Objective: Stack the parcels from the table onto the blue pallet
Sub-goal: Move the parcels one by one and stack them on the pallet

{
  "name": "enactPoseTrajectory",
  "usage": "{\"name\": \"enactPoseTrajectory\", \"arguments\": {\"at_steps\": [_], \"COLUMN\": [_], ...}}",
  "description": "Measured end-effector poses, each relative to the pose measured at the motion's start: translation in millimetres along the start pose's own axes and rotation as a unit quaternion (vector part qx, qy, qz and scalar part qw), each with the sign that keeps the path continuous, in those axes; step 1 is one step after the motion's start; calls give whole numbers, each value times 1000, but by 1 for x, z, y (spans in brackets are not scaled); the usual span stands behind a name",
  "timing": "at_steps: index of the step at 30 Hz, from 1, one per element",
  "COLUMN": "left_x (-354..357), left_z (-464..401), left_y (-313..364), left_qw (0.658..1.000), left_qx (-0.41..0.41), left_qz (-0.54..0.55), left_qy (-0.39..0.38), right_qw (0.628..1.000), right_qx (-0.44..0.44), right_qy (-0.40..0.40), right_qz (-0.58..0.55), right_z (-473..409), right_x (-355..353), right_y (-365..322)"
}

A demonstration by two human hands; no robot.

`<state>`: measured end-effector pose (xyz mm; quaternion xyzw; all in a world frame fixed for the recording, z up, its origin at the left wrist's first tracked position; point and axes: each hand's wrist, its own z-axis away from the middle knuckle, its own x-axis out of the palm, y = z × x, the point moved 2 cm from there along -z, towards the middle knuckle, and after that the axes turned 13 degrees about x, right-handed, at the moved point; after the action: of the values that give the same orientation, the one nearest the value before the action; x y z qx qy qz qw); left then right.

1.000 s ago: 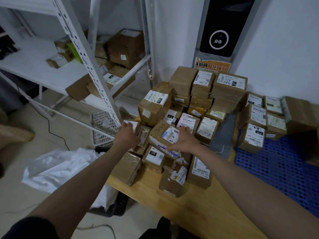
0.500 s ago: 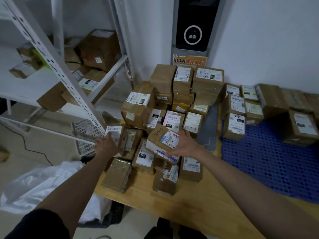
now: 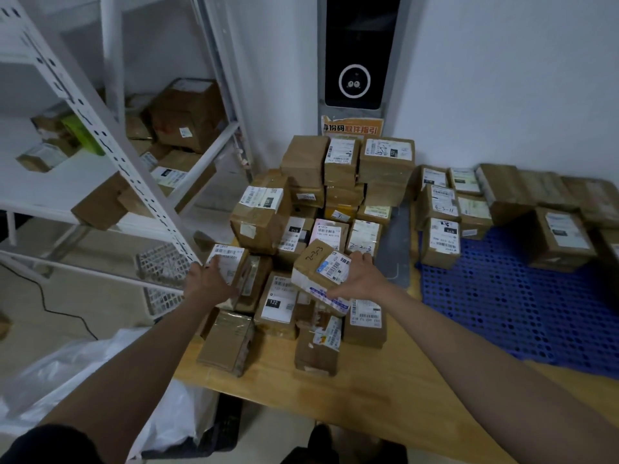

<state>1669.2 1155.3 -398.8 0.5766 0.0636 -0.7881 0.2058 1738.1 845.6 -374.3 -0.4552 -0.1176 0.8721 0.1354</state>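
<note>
Our right hand (image 3: pixel 360 279) curls round the tilted parcel marked 2-3-3 (image 3: pixel 320 267) atop the heap on the wooden table (image 3: pixel 368 390), our left hand (image 3: pixel 209 283) grips a labelled box (image 3: pixel 227 259) at its edge, and the blue pallet (image 3: pixel 522 296) alongside holds brown parcels (image 3: pixel 469 202) along the wall.

The parcels (image 3: pixel 321 272) are brown cardboard, matt, wrapped in glossy clear tape and stuck with white paper labels. Under them the table (image 3: pixel 368 396) is pale wood, smooth with a slight sheen. The pallet (image 3: pixel 522 303) is blue perforated plastic. The shelf (image 3: pixel 110 142) is white painted metal, and the bag (image 3: pixel 83 370) is thin, crinkled, translucent white plastic.
</note>
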Motion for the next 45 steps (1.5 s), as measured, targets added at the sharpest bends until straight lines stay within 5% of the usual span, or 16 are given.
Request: {"name": "enactPoseTrajectory", "arguments": {"at_steps": [11,34,45], "left_x": [-8,26,87], "left_z": [33,139,91], "left_y": [50,361,439], "left_qw": [1000,987,976], "left_qx": [1,162,199], "left_qz": [-19,-10,33], "left_qy": [13,-12,-75], "right_qw": [999,981,967], "right_qx": [12,162,229], "right_qy": [41,83,79], "right_qz": [-18,-63,-82], "right_z": [43,84,39], "right_x": [-33,-82,-93], "right_y": [82,322,375]}}
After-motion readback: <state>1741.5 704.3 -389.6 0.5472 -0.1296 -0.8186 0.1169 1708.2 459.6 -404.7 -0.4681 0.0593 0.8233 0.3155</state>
